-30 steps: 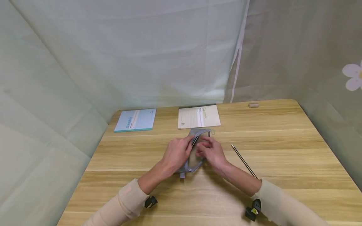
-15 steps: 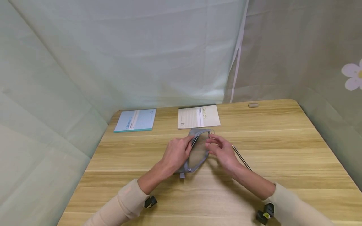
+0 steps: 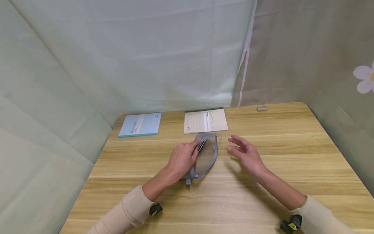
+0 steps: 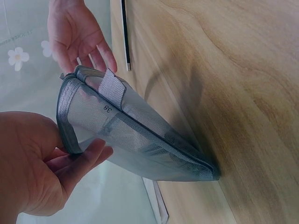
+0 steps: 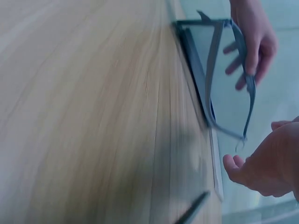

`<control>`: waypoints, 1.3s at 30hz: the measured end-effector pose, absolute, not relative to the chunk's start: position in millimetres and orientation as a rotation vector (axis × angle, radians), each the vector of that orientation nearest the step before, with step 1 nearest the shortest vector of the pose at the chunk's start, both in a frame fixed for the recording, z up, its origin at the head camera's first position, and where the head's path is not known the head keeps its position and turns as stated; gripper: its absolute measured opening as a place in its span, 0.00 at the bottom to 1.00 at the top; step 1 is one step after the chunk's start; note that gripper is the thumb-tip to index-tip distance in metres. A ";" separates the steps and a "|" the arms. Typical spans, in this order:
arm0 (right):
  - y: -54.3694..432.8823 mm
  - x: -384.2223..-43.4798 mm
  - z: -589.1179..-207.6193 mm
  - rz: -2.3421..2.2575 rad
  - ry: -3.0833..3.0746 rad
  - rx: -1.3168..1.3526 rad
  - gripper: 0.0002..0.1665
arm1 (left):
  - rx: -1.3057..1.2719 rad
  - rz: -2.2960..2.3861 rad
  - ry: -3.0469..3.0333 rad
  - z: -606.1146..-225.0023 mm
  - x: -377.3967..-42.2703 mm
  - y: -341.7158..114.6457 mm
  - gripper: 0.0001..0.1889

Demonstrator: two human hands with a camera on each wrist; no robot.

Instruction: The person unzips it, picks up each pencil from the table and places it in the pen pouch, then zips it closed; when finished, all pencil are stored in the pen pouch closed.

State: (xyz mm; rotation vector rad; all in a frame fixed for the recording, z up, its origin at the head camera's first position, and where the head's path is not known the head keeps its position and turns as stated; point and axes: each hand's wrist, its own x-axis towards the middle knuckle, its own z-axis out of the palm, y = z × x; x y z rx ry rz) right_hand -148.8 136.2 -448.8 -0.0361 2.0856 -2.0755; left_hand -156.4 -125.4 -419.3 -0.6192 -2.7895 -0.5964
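Note:
A grey mesh zip pouch (image 3: 205, 157) stands with its mouth spread wide on the wooden table. My left hand (image 3: 181, 158) pinches its left rim between thumb and fingers. In the left wrist view the see-through side of the pouch (image 4: 121, 126) shows, with a fabric tab at the zip. Slim dark sticks (image 3: 201, 145) show inside, beside my left thumb. My right hand (image 3: 248, 157) is off to the right of the pouch, fingers relaxed and holding nothing. A slim black stick, pen- or pencil-like (image 4: 125, 37), lies on the table, hidden behind the right hand in the head view.
Toward the back of the table lie a blue notebook (image 3: 140, 124) on the left and a cream notebook (image 3: 205, 121) in the middle. A small brown cylinder (image 3: 262, 109) sits near the back right edge. Fabric curtains (image 3: 163, 58) hang behind the table.
My right hand has drawn back from the pouch mouth toward the right, now covering the stick on the table. The left hand keeps its hold on the rim, and the mouth has spread wider.

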 end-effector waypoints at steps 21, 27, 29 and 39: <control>207.2 -132.9 -474.0 -1.737 2.417 -0.216 0.40 | -0.616 -0.594 -2.802 -418.3 -155.3 -123.4 0.15; 217.4 -130.2 -479.5 -1.717 2.419 -0.297 0.42 | -0.617 -0.597 -2.808 -418.1 -155.6 -123.3 0.15; 219.4 -128.8 -480.4 -1.698 2.430 -0.319 0.41 | -0.618 -0.596 -2.806 -418.3 -155.9 -123.4 0.15; 218.2 -126.8 -486.0 -1.569 2.559 -0.441 0.38 | -0.624 -0.583 -2.799 -419.1 -156.6 -123.4 0.15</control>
